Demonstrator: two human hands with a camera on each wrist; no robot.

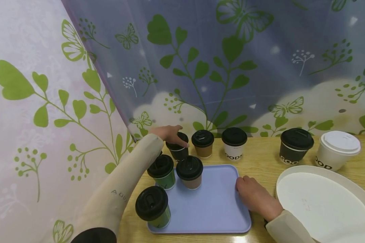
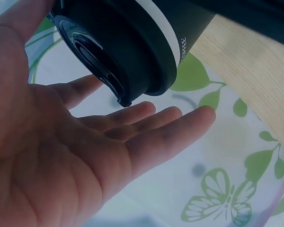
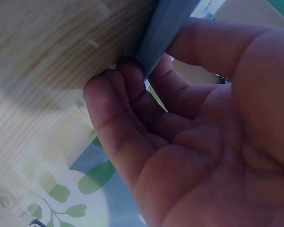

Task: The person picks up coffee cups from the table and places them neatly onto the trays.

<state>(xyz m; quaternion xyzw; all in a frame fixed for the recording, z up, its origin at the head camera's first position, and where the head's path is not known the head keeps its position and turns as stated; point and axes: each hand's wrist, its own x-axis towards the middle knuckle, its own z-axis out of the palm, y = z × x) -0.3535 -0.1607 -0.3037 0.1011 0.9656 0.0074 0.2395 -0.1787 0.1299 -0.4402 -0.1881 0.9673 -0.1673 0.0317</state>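
My left hand (image 1: 169, 133) reaches to a black lidded coffee cup (image 1: 180, 154) at the back left. In the left wrist view its fingers are extended beside the cup's black lid (image 2: 109, 52), and contact is unclear. With my right hand (image 1: 257, 196) I grip the right edge of a lavender tray (image 1: 214, 211); curled fingers and thumb hold the tray rim (image 3: 165, 38) in the right wrist view. On the tray's left side stand a green cup (image 1: 162, 219) at the front, another green cup (image 1: 167, 181) behind it, and a brown cup (image 1: 192, 183).
Behind the tray stand a brown cup (image 1: 203, 151) and a white cup with a black lid (image 1: 233, 152). Further right are a black cup (image 1: 292, 155) and a white-lidded cup (image 1: 331, 158). A round white tray (image 1: 325, 209) lies at the right. Patterned cloth (image 1: 200, 84) hangs behind the wooden table.
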